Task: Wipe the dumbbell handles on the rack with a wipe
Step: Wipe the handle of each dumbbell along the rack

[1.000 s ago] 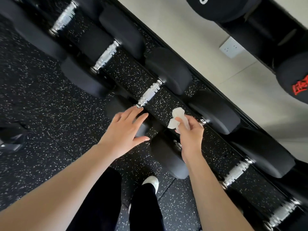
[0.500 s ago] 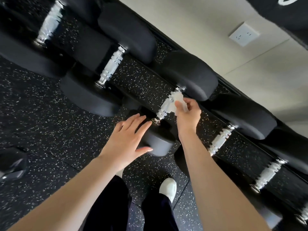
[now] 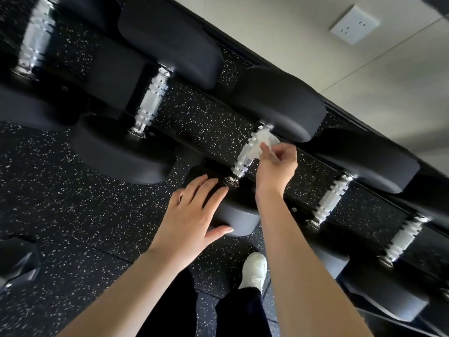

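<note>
The wipe (image 3: 263, 142) is pinched by the right hand (image 3: 277, 164) against the handle (image 3: 247, 154)'s far end. The near weight (image 3: 233, 207) is touched by the left hand (image 3: 192, 215), fingers straight, gripping nothing. The wipe is best wrapped round and dragged along the whole handle.

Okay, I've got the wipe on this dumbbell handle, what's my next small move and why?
Probably draw the wipe down the handle toward you. The right hand pinches it against the handle's far end, near the far head, so the chrome below looks uncovered. The left hand rests flat on the near head, likely steadying it.
</note>
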A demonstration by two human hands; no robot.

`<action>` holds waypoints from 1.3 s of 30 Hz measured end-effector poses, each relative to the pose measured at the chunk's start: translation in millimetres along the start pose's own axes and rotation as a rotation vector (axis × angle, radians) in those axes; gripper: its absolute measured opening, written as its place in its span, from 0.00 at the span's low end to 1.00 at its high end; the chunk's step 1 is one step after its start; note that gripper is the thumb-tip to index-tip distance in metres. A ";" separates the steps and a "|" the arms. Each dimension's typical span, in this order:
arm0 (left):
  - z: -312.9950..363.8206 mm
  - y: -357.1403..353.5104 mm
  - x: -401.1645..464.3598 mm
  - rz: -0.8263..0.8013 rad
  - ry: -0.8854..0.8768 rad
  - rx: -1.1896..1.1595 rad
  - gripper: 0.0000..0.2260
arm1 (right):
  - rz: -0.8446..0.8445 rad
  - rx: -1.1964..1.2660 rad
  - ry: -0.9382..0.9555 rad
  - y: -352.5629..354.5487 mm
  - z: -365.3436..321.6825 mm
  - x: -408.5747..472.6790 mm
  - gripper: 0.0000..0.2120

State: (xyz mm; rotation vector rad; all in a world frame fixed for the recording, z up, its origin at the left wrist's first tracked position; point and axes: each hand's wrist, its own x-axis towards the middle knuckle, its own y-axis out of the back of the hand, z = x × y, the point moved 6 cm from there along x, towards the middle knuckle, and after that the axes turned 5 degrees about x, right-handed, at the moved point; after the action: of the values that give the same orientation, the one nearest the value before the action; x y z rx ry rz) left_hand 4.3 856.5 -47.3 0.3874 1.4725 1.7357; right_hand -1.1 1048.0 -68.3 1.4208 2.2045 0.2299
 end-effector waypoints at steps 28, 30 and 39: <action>1.1 -2.3 -1.9 0.020 0.020 0.030 0.31 | 0.139 -0.002 -0.043 -6.7 -12.4 -3.9 0.15; 1.0 -2.3 -1.6 0.025 0.019 0.029 0.31 | 0.133 -0.020 -0.074 -8.3 -11.8 -1.9 0.13; 0.4 -2.0 -2.1 0.038 0.015 0.029 0.31 | 0.145 0.029 -0.102 -0.6 -6.1 -11.3 0.07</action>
State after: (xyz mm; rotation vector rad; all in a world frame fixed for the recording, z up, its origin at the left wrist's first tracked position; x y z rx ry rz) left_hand 6.7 855.2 -48.5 0.4205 1.5112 1.7521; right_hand -0.8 1038.4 -59.7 1.5744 2.0338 0.1717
